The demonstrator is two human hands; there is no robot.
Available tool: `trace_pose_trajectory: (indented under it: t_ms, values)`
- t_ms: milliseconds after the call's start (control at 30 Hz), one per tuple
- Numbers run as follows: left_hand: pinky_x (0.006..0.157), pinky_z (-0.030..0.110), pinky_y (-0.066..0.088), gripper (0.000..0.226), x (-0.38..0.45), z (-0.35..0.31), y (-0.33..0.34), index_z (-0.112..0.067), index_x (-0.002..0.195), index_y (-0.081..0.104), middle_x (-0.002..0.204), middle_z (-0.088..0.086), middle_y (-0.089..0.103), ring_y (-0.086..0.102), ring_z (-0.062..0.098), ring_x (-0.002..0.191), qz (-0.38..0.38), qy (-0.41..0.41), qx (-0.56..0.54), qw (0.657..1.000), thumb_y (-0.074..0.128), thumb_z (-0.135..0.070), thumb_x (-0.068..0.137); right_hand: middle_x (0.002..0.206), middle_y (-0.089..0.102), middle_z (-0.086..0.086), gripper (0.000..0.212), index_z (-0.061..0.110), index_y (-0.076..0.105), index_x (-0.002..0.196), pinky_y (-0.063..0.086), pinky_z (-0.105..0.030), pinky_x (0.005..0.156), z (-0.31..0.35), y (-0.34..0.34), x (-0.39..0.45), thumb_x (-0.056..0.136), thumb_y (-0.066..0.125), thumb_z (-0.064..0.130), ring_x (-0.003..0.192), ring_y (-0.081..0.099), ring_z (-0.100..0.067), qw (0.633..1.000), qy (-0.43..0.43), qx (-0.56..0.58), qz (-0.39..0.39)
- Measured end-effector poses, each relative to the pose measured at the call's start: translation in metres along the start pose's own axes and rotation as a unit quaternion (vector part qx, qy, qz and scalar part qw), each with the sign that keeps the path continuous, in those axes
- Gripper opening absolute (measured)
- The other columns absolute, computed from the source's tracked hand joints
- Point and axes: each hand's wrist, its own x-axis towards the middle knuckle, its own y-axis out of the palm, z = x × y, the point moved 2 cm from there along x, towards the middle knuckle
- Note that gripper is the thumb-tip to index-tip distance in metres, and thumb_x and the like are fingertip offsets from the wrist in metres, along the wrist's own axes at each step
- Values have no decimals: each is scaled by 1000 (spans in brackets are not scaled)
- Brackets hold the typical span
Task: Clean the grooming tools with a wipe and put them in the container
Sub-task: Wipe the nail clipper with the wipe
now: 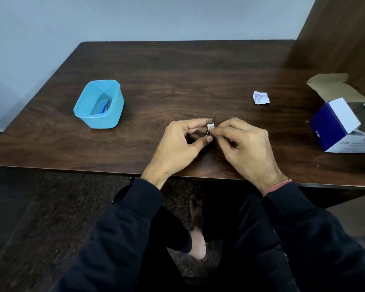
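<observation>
Both hands meeting just above the near middle of the dark wooden table [177, 76]. Left hand [177, 144] curled, index finger and thumb closing toward a thin metal tool [213, 117], a fine needle-like sliver standing nearly upright, its tip poking out at 12 o'clock from the fingers. Right hand [244, 144] pinching a small white wipe [210, 126] folded round the middle of that tool; fingertips of both hands touching or nearly touching there. Exactly which fingers bear on the tool: too small to tell. Thin pinkish band at the right wrist, dark sleeves on both arms.

At 10 o'clock from the hands, well apart: open blue container [98, 104], standing upright on the table, with a blue-handled tool [105, 106] and something pale lying at its bottom. At 1 o'clock from the hands: torn white wrapper [261, 97] with reddish print, lying flat and alone. At 3 o'clock, by the table's right edge: blue and white cardboard box [341, 125], flaps open, tilted, white packets showing inside. Pale wall beyond the far edge, brown panel at the right. Below the near edge, dark trousers and a bare foot on a speckled floor.
</observation>
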Motion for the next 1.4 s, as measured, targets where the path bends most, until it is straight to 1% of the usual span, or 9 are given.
trace_pose_trajectory:
  t_ms: [400,533,633,767,867,1033,1133,1267,1400]
  values:
    - [127,38,48,45,2,3,-1,-20,146,74,137,-11,79,67,0,137,16,5,23,1000,75,-4,104,111,79,11,18,20,88,112,65,-42,77,2,0,1,103,76,9,96,78,-12,1000,-15,-9,26]
    - [125,40,50,45,2,5,-2,-22,147,74,135,-14,80,68,-1,135,23,-2,27,999,74,-6,105,108,79,11,17,22,88,112,65,-43,76,1,0,3,105,74,15,94,79,-15,999,19,-27,-5]
    - [126,42,49,45,3,5,-2,-19,147,74,137,-11,79,68,2,138,26,1,25,999,72,-2,106,110,79,11,17,21,88,111,65,-43,77,4,1,1,104,75,12,97,79,-14,999,-11,-22,22]
    - [128,37,46,45,2,4,-2,-16,149,72,138,-9,79,66,0,139,26,-9,17,999,71,-1,107,109,80,12,17,23,88,111,65,-42,77,1,0,3,104,76,13,94,78,-13,999,21,-43,-6]
    - [129,33,45,47,2,2,-2,-14,151,70,140,-5,79,65,0,139,32,-15,8,999,70,1,107,111,81,12,14,21,88,109,66,-41,81,3,2,2,104,77,14,100,79,-10,999,-10,-23,20]
    - [118,5,38,47,1,-2,-3,-15,154,67,139,-4,79,60,-7,141,30,-15,10,999,69,-1,109,111,81,12,15,22,88,112,66,-42,80,-2,0,3,105,76,17,99,79,-12,999,23,-32,-12]
    - [127,16,37,49,2,1,-4,-16,156,64,142,-3,77,59,0,146,30,-19,-1,999,68,-2,109,115,81,11,16,20,87,114,66,-43,81,2,3,1,105,75,14,103,80,-13,999,-20,-15,26]
    - [120,4,33,50,3,1,-3,-16,157,63,143,-6,76,54,-4,149,24,-26,-4,999,67,-2,110,112,80,12,16,21,88,115,65,-42,79,-3,1,3,105,76,16,97,78,-11,1000,13,-21,-7]
    - [124,11,36,50,2,0,-5,-14,158,61,143,-4,77,57,-3,147,30,-25,-7,999,67,-2,110,114,81,11,17,20,87,116,66,-41,80,2,3,1,106,75,14,100,79,-10,1000,-19,-4,20]
